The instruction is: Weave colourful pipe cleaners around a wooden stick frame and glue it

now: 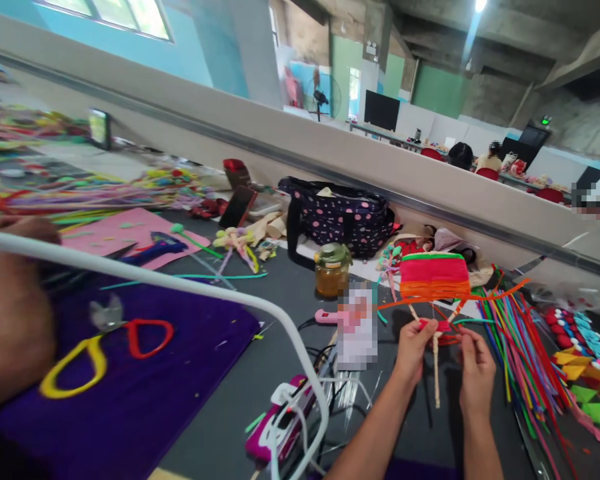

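Note:
Both hands work at a craft piece of chenille stems, a striped panel in red, orange and green (434,275) with a pale wrapped stick (436,380) pointing down below it. My left hand (414,350) pinches the piece at a red wrapped part (445,326) under the panel. Close by on the right, my right hand (477,360) has its fingertips together near a thin orange strand by the red part; what they grip is too small to make out. Beside my right hand lies a bundle of loose coloured chenille stems (525,353).
Another person's arm (15,307) is at the left, near scissors with yellow and red handles (105,340) on a purple cloth (180,393). A white tube (230,288) crosses the foreground. A power strip (280,427), a jar (331,273) and a dotted bag (340,217) stand nearby.

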A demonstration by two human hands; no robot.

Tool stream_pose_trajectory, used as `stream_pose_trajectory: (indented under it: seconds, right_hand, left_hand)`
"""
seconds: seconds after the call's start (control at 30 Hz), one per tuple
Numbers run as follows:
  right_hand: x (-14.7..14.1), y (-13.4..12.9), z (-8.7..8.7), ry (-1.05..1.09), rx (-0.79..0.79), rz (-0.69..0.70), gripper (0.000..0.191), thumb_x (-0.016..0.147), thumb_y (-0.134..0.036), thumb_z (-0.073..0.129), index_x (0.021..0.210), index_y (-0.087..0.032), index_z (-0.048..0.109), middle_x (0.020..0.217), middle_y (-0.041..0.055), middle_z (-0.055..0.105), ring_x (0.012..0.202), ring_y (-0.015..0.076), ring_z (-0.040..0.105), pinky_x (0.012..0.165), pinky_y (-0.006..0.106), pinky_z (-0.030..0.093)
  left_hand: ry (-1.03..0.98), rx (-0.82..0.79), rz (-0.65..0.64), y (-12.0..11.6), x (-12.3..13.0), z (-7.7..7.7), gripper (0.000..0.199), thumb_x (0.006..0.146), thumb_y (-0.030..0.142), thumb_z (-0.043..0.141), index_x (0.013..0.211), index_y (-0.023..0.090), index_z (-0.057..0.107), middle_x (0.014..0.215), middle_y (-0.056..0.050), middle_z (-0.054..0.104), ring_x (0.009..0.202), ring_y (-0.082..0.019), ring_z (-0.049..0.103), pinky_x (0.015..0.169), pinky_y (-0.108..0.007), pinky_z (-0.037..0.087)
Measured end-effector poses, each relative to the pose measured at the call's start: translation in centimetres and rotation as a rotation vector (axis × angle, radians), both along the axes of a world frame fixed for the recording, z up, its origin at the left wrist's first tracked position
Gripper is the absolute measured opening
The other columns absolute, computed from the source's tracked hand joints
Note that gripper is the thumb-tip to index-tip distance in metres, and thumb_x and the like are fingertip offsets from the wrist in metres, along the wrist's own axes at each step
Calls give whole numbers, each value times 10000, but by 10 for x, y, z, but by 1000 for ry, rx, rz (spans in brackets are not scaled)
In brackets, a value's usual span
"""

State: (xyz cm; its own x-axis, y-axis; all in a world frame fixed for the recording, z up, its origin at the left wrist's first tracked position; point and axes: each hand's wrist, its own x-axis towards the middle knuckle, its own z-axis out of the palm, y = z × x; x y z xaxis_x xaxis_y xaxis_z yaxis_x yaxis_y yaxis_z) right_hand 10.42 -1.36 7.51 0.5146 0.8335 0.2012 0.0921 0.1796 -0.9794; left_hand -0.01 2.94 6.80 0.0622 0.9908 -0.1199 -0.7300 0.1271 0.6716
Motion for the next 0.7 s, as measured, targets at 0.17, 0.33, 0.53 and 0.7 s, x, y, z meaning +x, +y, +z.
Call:
stream_pose_trajectory:
  seconds: [0.17, 0.33, 0.53, 0.7]
  right_hand:
    - [-10, 8, -12, 199, -4, 166, 314, 778, -460, 635, 848, -154, 641, 639, -7, 590, 498, 87, 468, 449, 189, 355]
    - [-6, 10, -15, 307, -8, 179, 278, 752, -428, 681, 741, -168, 584, 515, -64, 493, 418, 56, 401, 383, 156, 283]
    - [0, 10, -19, 327, 33, 161, 262, 762, -413, 674, 748, -174, 566, 501, -69, 508, 407, 59, 427, 396, 159, 330]
    - [1, 11, -22, 321, 49, 128, 259, 768, -405, 668, 732, -176, 551, 491, -76, 494, 406, 58, 416, 399, 160, 328]
  left_hand:
    - [142, 23, -46, 0, 3, -5, 272, 603, 361, 791, 651, 119, 679, 553, -16, 644, 478, -94, 522, 482, -200, 376]
    - [280, 122, -125, -5, 9, -5, 289, 640, 388, 757, 636, 114, 665, 481, 5, 582, 407, -68, 445, 418, -188, 333]
    - [288, 95, -160, -7, 14, -5, 285, 627, 376, 767, 696, 120, 662, 466, 21, 564, 380, -59, 435, 392, -176, 329]
    - [221, 34, -134, -6, 12, -3, 287, 599, 340, 787, 748, 133, 654, 533, 18, 602, 423, -71, 513, 436, -178, 409]
